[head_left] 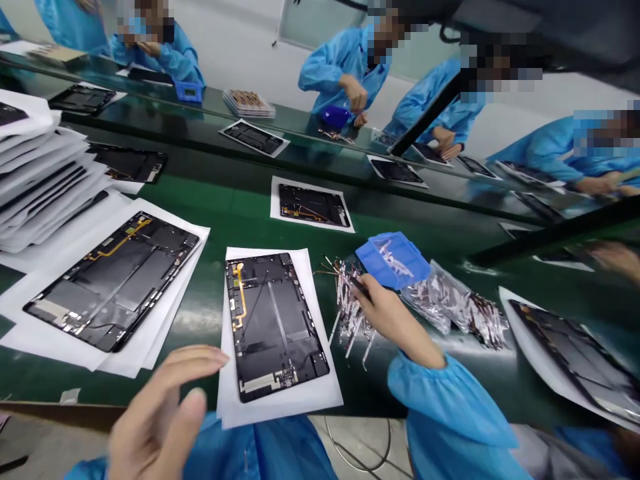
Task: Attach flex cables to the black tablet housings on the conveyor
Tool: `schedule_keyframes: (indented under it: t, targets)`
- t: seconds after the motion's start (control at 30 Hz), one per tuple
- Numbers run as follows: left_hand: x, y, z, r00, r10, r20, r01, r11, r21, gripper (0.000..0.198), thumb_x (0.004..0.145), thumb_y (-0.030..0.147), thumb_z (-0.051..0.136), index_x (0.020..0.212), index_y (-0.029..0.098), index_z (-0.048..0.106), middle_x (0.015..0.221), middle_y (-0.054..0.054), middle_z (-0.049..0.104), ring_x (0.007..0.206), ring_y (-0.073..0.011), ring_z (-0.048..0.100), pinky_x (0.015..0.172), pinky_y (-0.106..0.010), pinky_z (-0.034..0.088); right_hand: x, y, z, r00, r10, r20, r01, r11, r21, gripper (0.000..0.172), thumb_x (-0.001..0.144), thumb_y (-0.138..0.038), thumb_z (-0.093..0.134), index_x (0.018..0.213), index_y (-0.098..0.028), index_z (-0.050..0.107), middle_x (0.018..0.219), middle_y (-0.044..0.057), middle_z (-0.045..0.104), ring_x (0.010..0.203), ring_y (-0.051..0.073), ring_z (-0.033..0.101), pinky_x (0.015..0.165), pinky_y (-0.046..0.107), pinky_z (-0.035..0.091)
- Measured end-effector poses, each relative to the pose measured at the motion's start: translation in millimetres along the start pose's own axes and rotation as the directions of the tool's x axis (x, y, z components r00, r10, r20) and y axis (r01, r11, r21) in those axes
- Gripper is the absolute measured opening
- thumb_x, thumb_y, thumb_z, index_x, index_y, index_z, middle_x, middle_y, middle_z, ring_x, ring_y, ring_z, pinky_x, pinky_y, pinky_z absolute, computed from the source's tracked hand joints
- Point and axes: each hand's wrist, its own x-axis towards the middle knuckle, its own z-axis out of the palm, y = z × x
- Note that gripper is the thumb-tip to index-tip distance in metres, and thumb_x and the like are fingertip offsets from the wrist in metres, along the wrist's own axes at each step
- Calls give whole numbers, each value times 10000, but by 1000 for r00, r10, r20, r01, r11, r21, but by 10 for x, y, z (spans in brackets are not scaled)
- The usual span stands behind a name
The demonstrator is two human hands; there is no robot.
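In the head view a tablet back housing [275,327] lies on white paper [327,393] in front of me, with an orange flex cable along its left side. My left hand [165,407] hovers by the paper's lower left, thumb and fingers apart, holding nothing. Dark, slim tweezers [359,288] are pinched in my right hand [393,317]; their tips are hard to make out. That hand is over a loose pile of thin cable strips [345,310], right of the housing. Behind it sits a blue tray [417,267] with a few strips inside.
Clear bags of strips [457,303] lie to the right. Another housing [117,280] rests on papers at left, before a tall paper-interleaved stack [45,180]. One more housing [314,205] lies farther back. Co-workers in blue smocks [340,63] sit across the bench, beyond a raised ledge.
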Motion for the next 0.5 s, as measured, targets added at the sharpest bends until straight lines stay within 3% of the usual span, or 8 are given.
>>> schedule_keyframes:
  t: [0.1, 0.17, 0.33, 0.5]
  targets:
    - [211, -162, 139, 956, -73, 286, 27, 986, 162, 187, 997, 272, 536, 1132, 281, 666, 1172, -9, 673, 1132, -160, 628, 970, -229, 491, -20, 134, -6, 998, -1, -67, 10, 991, 131, 229, 981, -415, 373, 916, -231, 493, 764, 45, 658, 675, 222, 635, 630, 315, 465]
    - [288, -242, 220, 909, -135, 393, 44, 972, 232, 206, 1013, 276, 504, 1159, 323, 643, 1211, 17, 661, 1156, -135, 618, 986, -200, 470, -45, 179, 29, 997, -9, -77, 25, 978, 207, 296, 968, -487, 359, 856, -242, 484, 751, 48, 669, 659, 219, 629, 625, 320, 475]
    - [369, -307, 330, 848, -189, 496, 32, 951, 307, 212, 1019, 304, 493, 1170, 362, 630, 1243, 29, 647, 1186, -131, 599, 1018, -219, 451, -126, 216, 138, 998, -4, -65, 26, 941, 337, 355, 975, -515, 327, 827, -242, 499, 828, 61, 715, 667, 199, 630, 641, 317, 493]
    - [448, -333, 417, 831, -190, 523, 5, 943, 334, 208, 1023, 310, 483, 1167, 370, 622, 1232, 29, 648, 1165, -129, 607, 1012, -235, 458, -14, 251, 235, 986, 107, -125, -61, 942, 329, 228, 956, -416, 410, 899, -229, 526, 878, 85, 700, 791, 244, 653, 689, 338, 473]
